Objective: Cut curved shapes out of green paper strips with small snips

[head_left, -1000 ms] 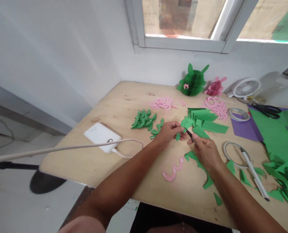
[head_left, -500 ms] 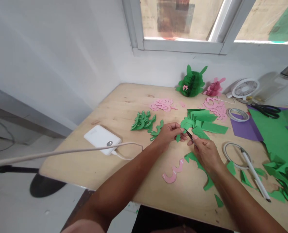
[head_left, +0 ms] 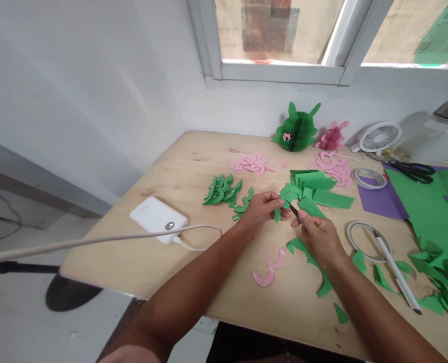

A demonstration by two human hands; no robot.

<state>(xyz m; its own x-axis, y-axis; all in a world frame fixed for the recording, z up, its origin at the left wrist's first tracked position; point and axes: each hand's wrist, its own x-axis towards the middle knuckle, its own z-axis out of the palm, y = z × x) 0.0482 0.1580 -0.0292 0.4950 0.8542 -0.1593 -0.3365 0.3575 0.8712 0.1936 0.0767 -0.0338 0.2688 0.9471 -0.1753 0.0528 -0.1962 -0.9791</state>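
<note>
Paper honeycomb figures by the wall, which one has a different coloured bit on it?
The larger, green honeycomb paper figure, left of the pink honeycomb paper figure. A small pink paper piece shows on it; the pink one shows no contrasting piece.

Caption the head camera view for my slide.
Left hand steadies green paper cutout while right hand holds a dark-tipped tool against it.

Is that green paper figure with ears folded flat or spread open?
Spread open: the green paper figure has its pleats fanned into a rounded body.
</note>
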